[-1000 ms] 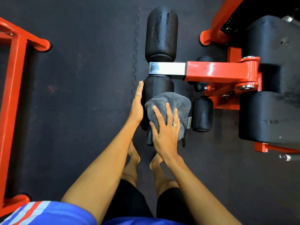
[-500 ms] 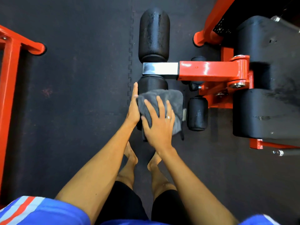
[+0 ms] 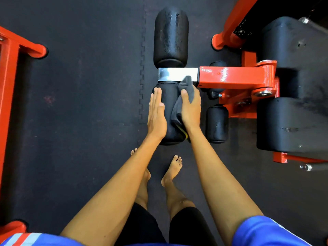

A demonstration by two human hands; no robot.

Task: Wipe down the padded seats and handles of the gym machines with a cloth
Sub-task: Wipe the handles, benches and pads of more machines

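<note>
Grey cloth [image 3: 188,90], bunched in the grip of the right hand [image 3: 191,111], sits against the right flank of the near roller pad [image 3: 169,105]. The left hand [image 3: 157,116], fingers [image 3: 157,96] straight and together, lies flat on the opposite flank, probably bracing the pad.

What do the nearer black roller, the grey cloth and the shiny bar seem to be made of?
The nearer black roller: probably foam under vinyl or rubber skin; dull, scuffed surface. The grey cloth: soft textile, perhaps microfibre; it folds and bunches. The shiny bar: bare polished metal, likely steel; it gives mirror-like reflections.
</note>
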